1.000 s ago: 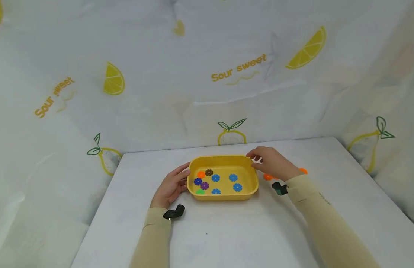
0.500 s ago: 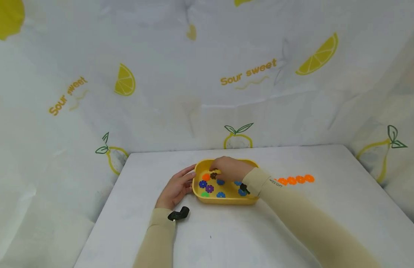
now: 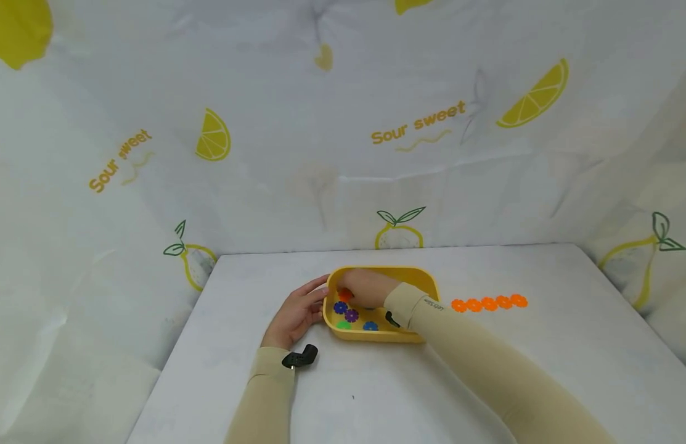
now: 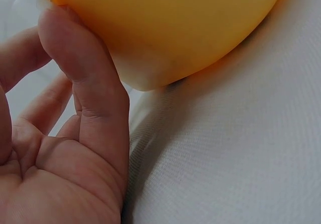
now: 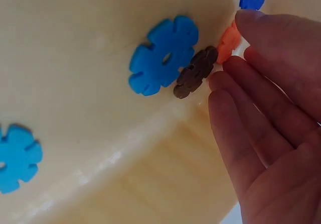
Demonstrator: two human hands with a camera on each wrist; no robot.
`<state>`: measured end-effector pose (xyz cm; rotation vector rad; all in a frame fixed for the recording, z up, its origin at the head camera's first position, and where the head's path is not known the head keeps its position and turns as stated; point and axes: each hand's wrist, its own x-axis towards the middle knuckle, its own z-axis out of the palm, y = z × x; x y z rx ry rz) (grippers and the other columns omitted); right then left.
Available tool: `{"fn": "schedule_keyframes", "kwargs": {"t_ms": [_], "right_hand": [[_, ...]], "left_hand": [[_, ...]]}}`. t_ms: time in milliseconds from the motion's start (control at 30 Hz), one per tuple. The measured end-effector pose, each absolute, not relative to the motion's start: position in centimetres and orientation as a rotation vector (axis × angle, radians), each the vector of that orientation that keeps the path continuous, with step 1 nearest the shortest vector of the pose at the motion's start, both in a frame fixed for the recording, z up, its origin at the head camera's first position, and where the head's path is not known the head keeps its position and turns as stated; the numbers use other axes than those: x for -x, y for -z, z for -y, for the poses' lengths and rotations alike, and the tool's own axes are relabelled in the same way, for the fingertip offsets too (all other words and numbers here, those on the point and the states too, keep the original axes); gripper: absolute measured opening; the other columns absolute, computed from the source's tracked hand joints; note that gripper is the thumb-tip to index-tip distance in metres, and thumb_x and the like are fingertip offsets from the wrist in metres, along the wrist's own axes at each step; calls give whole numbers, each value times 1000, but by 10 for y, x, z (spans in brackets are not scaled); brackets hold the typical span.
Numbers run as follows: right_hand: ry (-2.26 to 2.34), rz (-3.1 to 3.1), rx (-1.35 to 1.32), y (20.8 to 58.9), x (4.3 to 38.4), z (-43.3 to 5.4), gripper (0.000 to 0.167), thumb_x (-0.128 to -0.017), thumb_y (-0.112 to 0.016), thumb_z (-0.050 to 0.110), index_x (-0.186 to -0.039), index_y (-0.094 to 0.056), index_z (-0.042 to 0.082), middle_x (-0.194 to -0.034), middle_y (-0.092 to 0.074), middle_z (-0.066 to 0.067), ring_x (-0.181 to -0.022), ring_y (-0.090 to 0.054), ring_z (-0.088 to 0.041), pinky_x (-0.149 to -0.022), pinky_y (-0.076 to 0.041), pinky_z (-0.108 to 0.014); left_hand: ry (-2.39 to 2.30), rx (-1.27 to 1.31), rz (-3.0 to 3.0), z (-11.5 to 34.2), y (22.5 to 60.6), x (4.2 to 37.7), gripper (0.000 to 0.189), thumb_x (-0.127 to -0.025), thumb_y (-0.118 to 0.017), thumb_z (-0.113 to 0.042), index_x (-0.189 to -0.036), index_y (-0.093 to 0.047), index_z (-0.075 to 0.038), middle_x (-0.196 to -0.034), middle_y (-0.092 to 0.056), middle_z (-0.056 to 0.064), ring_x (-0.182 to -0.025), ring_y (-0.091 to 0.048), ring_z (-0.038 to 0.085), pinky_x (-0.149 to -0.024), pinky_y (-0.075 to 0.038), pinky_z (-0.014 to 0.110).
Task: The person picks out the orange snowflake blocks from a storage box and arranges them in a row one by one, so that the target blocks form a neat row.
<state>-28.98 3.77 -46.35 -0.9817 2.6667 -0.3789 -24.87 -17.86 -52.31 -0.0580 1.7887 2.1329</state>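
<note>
A yellow plastic basin (image 3: 376, 337) stands on the table with several toothed plastic snowflake discs inside. My left hand (image 3: 293, 317) is at its left end, thumb (image 4: 83, 68) against the outer wall and the other fingers loosely bent behind. My right hand (image 3: 367, 287) reaches down into the left part of the basin. Its thumb and fingertips pinch the edge of an orange snowflake disc (image 5: 229, 44). Close to those fingertips lie a brown disc (image 5: 196, 73) and a light blue disc (image 5: 168, 45). Purple (image 3: 351, 316), dark blue (image 3: 340, 307) and green (image 3: 344, 325) discs lie nearby.
Right of the basin, several orange snowflake discs (image 3: 489, 303) form a row on the white table (image 3: 376, 394). A white cloth backdrop (image 3: 298, 203) with lemon prints rises behind the table. The right forearm (image 3: 476, 364) crosses over the basin's front right corner.
The right hand has moved left from the basin's right rim into the basin, down to the orange disc. The left hand has stayed at the left end. The head view has shifted slightly.
</note>
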Motion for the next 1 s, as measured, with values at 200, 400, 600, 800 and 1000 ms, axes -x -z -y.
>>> {"fn": "schedule_keyframes", "kwargs": {"t_ms": [200, 400, 600, 800, 1000], "right_hand": [[343, -2701, 979, 465, 292, -35, 29, -103, -72, 10, -131, -76, 17, -124, -77, 2, -113, -68, -16, -120, -50, -41], [303, -2722, 996, 467, 293, -32, 24, -102, -74, 10, -125, -79, 16, -118, -78, 1, -110, -69, -17, -118, -52, -40], [256, -2745, 1020, 465, 292, -29, 21, -103, -73, 11, -122, -80, 15, -115, -79, 0, -106, -70, -17, -116, -53, -39], [260, -2719, 958, 461, 288, -32, 20, -103, -73, 12, -121, -80, 14, -114, -78, -1, -103, -68, -17, -116, -53, -41], [357, -2694, 934, 453, 294, -47, 22, -101, -77, 15, -122, -81, 11, -114, -72, -3, -102, -64, -19, -110, -57, -41]], "left_hand": [[-2135, 63, -1794, 178, 523, 250, 52, -104, -74, -35, -154, -61, -27, -138, -68, 6, -92, -66, 16, -78, -58, 26], [-2145, 70, -1768, 178, 524, 249, 50, -105, -73, -32, -153, -62, -26, -134, -70, 4, -90, -66, 14, -76, -58, 25], [-2154, 68, -1765, 178, 524, 249, 49, -105, -72, -31, -153, -62, -25, -133, -70, 4, -88, -66, 14, -76, -58, 25], [-2140, 75, -1773, 177, 526, 249, 49, -105, -72, -33, -153, -62, -27, -135, -70, 5, -90, -66, 14, -76, -58, 25], [-2115, 79, -1814, 178, 526, 249, 51, -105, -72, -36, -154, -61, -28, -140, -67, 9, -95, -66, 17, -79, -59, 26]]}}
